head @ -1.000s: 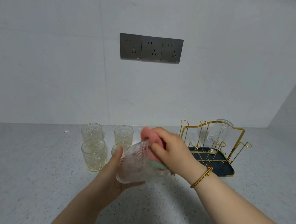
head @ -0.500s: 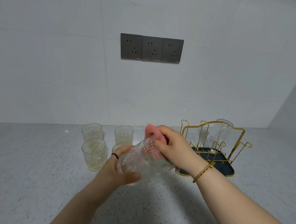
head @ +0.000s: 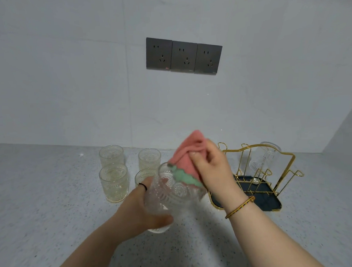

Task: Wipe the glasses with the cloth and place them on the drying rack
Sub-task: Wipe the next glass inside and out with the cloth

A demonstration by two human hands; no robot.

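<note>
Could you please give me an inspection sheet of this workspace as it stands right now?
Surface: speckled grey counter.
Job's things: held glass tilted, with the cloth at its mouth; four glasses upright on the left; rack on the right, with one racked glass upturned on it.
Clutter: nothing seen.
Hands: left hand grips the held glass; right hand holds the cloth.
Cables: nothing seen.
Surroundings: pale wall with three sockets, nothing plugged in.
</note>
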